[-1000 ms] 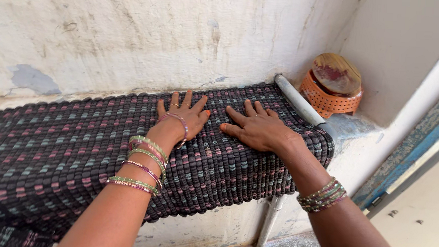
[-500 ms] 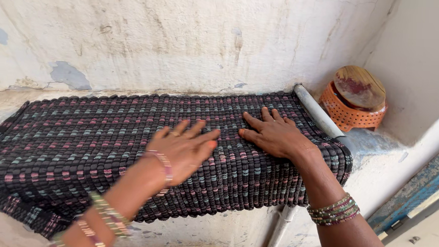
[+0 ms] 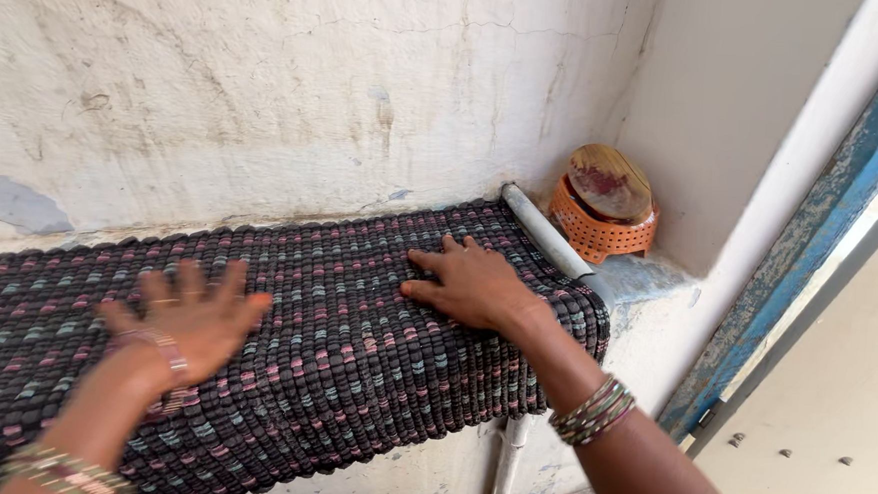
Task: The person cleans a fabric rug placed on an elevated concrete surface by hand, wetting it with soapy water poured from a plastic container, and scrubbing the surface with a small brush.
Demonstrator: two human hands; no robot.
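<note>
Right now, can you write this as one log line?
left hand: flat on mat | right hand: flat on mat, near pipe | basket: in corner

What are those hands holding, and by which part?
Nothing is held. The left hand and right hand lie flat, fingers spread, on top of the woven mat.
</note>
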